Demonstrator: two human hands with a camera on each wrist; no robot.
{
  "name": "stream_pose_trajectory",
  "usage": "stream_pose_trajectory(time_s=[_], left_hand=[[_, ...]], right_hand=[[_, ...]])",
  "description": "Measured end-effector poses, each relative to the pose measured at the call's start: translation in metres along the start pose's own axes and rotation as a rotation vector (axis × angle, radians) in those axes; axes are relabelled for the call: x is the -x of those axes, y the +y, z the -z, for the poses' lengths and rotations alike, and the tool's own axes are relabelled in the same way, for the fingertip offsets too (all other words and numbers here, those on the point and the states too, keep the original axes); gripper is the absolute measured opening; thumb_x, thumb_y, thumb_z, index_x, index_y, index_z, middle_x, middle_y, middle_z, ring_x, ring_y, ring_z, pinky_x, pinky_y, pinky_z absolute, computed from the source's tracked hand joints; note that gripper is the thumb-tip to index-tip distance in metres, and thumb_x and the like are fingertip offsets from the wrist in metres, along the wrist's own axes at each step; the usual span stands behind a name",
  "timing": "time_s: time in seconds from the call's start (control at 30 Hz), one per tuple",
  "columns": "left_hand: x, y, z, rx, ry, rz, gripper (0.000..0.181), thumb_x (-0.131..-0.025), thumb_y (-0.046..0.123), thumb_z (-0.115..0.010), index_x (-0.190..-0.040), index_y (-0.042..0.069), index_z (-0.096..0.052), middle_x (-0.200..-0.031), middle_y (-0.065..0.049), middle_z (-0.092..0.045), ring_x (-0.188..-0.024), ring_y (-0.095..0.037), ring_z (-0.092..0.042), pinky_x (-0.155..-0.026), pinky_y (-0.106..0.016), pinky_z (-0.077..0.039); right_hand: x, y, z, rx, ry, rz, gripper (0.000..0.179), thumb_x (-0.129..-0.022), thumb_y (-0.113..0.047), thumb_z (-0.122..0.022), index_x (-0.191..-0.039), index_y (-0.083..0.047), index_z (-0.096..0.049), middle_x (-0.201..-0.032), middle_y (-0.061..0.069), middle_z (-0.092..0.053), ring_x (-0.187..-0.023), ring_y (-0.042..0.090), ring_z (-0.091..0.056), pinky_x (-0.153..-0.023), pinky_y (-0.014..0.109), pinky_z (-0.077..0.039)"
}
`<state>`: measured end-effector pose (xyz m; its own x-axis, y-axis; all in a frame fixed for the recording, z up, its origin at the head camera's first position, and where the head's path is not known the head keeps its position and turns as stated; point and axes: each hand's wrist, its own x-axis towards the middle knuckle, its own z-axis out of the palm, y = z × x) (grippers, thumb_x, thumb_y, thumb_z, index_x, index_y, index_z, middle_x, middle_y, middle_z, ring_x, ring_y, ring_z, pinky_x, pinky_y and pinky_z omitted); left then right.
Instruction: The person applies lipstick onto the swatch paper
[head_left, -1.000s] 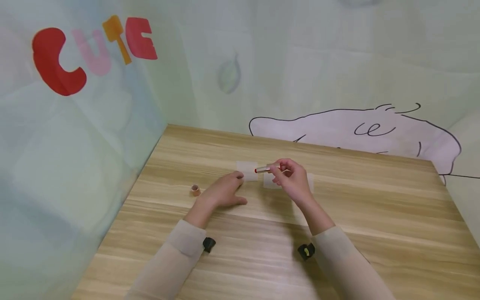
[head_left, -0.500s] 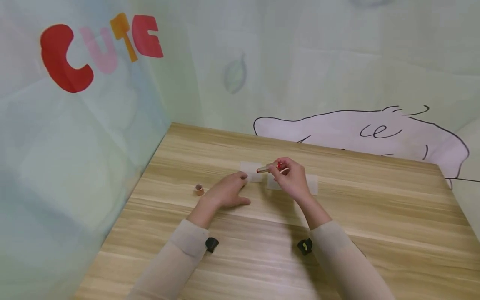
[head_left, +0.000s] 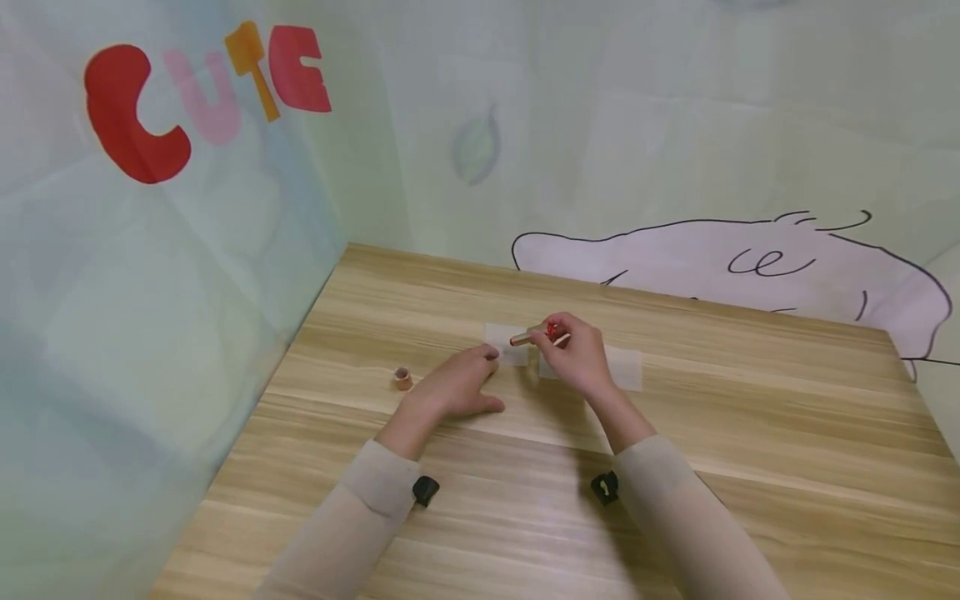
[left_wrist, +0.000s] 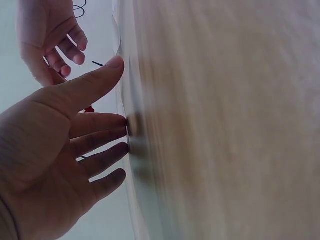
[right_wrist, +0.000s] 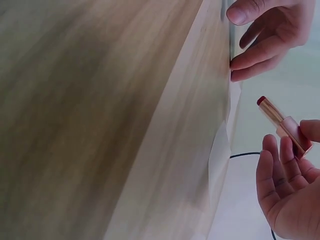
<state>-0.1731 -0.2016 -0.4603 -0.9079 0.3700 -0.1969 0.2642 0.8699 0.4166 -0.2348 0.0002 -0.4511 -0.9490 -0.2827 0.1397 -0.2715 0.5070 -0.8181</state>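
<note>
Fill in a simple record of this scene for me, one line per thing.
Right hand: pinching a lipstick
Lipstick: red tip showing, held above the table
Left hand: fingertips at the edge of the left paper
Right paper: on the table, partly hidden
Cap: off, standing on the table

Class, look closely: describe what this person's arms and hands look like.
The left hand and right hand are bare: no gloves or rings show. The left sleeve and right sleeve are long, plain and pale beige. A left black piece and right black piece stick out by the sleeve ends.
</note>
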Motion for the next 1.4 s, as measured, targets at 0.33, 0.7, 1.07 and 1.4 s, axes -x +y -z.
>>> stream_pose_trajectory(time_s=[0.33,0.7,1.07,1.4], left_hand=[[0.003,0.003,0.003,0.009,-0.007,-0.005,0.066,-0.090,0.034,-0.078,-0.137,-0.008,-0.057,-0.152,-0.019,-0.046,-0.140,-0.033,-0.044,-0.118,-0.040,-0.033],[0.003,0.001,0.002,0.006,-0.001,-0.024,0.065,-0.090,0.033,-0.079,-0.135,-0.008,-0.059,-0.151,-0.018,-0.047,-0.140,-0.033,-0.044,-0.118,-0.040,-0.033],[0.002,-0.003,0.001,0.006,-0.015,-0.033,0.067,-0.091,0.034,-0.078,-0.138,-0.007,-0.056,-0.152,-0.018,-0.046,-0.141,-0.032,-0.043,-0.118,-0.039,-0.032],[0.004,-0.004,0.002,0.022,-0.017,-0.044,0.067,-0.091,0.033,-0.078,-0.139,-0.008,-0.055,-0.153,-0.018,-0.045,-0.141,-0.032,-0.043,-0.118,-0.040,-0.033]], right_hand=[[-0.005,0.001,-0.006,0.078,-0.022,0.013,0.022,-0.092,-0.024,-0.077,-0.096,-0.004,-0.069,-0.082,0.009,-0.068,-0.069,0.022,-0.066,-0.057,0.027,-0.053],[-0.010,0.001,-0.013,0.166,-0.052,0.015,0.024,-0.092,-0.026,-0.078,-0.097,-0.004,-0.070,-0.084,0.010,-0.073,-0.076,0.023,-0.069,-0.062,0.030,-0.050],[-0.014,0.002,-0.017,0.224,-0.056,-0.030,0.026,-0.092,-0.031,-0.076,-0.098,-0.007,-0.070,-0.087,0.008,-0.075,-0.078,0.024,-0.067,-0.063,0.033,-0.047],[-0.014,0.001,-0.019,0.236,-0.034,-0.027,0.025,-0.092,-0.030,-0.076,-0.098,-0.007,-0.070,-0.085,0.008,-0.074,-0.075,0.025,-0.065,-0.062,0.033,-0.045]])
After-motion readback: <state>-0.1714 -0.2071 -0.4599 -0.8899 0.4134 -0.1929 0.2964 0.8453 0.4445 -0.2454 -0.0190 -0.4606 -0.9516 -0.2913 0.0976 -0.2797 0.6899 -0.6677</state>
